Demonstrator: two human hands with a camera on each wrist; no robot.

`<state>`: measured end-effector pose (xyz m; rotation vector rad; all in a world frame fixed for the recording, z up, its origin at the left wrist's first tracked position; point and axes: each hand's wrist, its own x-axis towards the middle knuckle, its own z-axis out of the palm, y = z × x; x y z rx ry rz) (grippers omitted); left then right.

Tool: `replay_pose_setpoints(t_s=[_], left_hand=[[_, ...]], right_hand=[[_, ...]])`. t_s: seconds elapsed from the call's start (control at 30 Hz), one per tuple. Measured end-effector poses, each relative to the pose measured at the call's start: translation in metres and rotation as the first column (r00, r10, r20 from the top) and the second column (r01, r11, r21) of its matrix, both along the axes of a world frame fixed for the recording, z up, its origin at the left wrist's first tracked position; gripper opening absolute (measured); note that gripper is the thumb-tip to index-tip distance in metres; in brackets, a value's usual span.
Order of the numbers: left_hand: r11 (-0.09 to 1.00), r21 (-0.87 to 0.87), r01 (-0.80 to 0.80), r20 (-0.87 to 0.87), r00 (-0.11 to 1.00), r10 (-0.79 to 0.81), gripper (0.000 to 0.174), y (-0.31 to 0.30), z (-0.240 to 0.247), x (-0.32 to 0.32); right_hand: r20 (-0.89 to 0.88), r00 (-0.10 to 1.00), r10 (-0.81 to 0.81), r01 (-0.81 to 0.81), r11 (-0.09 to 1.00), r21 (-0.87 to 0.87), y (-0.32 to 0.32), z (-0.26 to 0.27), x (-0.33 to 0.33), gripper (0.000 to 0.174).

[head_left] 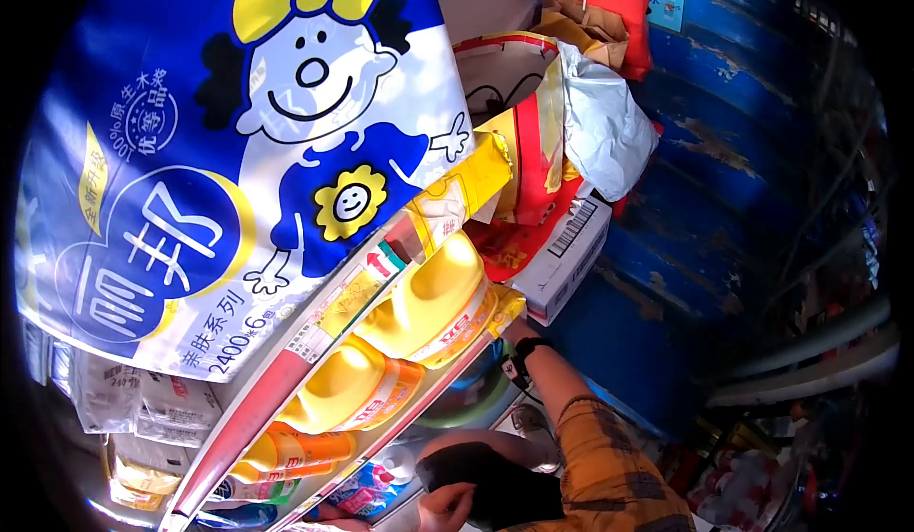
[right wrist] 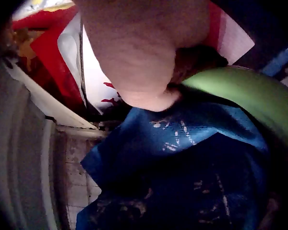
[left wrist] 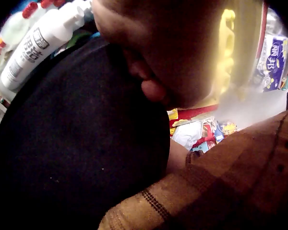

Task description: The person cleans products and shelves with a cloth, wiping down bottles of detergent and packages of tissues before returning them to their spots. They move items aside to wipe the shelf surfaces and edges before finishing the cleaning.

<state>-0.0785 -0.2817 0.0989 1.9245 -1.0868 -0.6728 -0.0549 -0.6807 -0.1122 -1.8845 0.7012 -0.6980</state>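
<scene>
Loosely curled, my left hand (head_left: 447, 508) rests on a knee in black cloth (head_left: 495, 480), low in the head view. The left wrist view shows its fingertips (left wrist: 153, 91) against that cloth, with nothing held. My right arm, in an orange plaid sleeve (head_left: 605, 442) with a black wristband (head_left: 519, 361), reaches below the shelf. In the right wrist view, my right hand (right wrist: 139, 57) is at the upper edge of a worn blue sheet (right wrist: 182, 129), beside a green rounded rim (right wrist: 249, 91). Its fingers are hidden, so I cannot tell whether it grips the sheet.
A big blue tissue pack (head_left: 228, 151) hangs over the shelf edge (head_left: 286, 361). Yellow bottles (head_left: 428, 294) line the shelf below. A white box (head_left: 571, 261) and red bags (head_left: 619, 18) stand against worn blue boards (head_left: 705, 151). A white bottle (left wrist: 33, 48) is near the knee.
</scene>
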Motion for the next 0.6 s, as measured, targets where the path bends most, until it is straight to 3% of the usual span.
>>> replay_pose_setpoints(t_s=[0.07, 0.1, 0.13, 0.17, 0.2, 0.23, 0.27, 0.37, 0.4, 0.5, 0.6], left_hand=[[1.000, -0.014, 0.000, 0.010, 1.000, 0.000, 0.014, -0.005, 0.003, -0.002], [1.000, -0.020, 0.003, 0.005, 1.000, -0.003, 0.014, -0.005, 0.002, -0.003], [0.999, -0.033, -0.002, 0.018, 1.000, 0.003, 0.013, -0.006, 0.000, -0.003], [0.999, -0.046, -0.007, 0.032, 0.999, 0.009, 0.013, -0.006, -0.002, -0.003], [0.999, -0.050, -0.004, 0.027, 1.000, 0.005, 0.013, -0.007, -0.002, -0.004], [0.997, -0.074, 0.000, 0.041, 0.999, 0.003, 0.012, -0.008, -0.002, -0.005], [0.995, -0.099, 0.004, 0.056, 0.998, 0.001, 0.011, -0.009, -0.002, -0.005], [0.993, -0.116, -0.033, 0.027, 0.999, 0.036, 0.010, -0.008, -0.005, -0.009], [0.993, -0.117, -0.033, 0.024, 0.999, 0.036, 0.010, -0.009, -0.002, -0.009], [0.997, -0.071, 0.028, 0.138, 0.990, -0.018, 0.009, -0.011, 0.004, -0.009], [1.000, 0.026, 0.006, 0.021, 1.000, -0.007, 0.010, -0.006, 0.005, -0.007]], right_hand=[[-0.084, 0.996, 0.017, -0.012, 0.998, 0.063, 0.005, 0.006, -0.003, 0.045], [-0.086, 0.986, -0.146, 0.107, 0.932, -0.348, 0.012, -0.001, -0.005, 0.042], [-0.022, 0.956, -0.291, 0.194, 0.690, -0.697, 0.017, 0.001, -0.009, 0.039], [-0.024, 0.955, -0.295, 0.194, 0.685, -0.702, 0.022, 0.002, -0.018, 0.039], [-0.209, 0.955, -0.211, 0.113, 0.909, -0.401, 0.032, 0.015, -0.034, 0.046], [-0.346, 0.936, -0.067, 0.060, 0.998, -0.030, 0.041, 0.026, -0.049, 0.054], [-0.206, 0.974, -0.096, 0.078, 0.993, -0.091, 0.049, 0.028, -0.059, 0.059], [-0.148, 0.973, -0.177, 0.154, 0.977, -0.150, 0.084, 0.027, -0.087, 0.059], [-0.200, 0.967, -0.159, 0.138, 0.984, -0.115, 0.090, 0.026, -0.091, 0.060], [-0.153, 0.970, -0.190, 0.156, 0.966, -0.208, 0.090, 0.016, -0.090, 0.058], [-0.107, 0.989, -0.107, 0.098, 0.992, -0.086, 0.052, -0.011, -0.061, 0.055]])
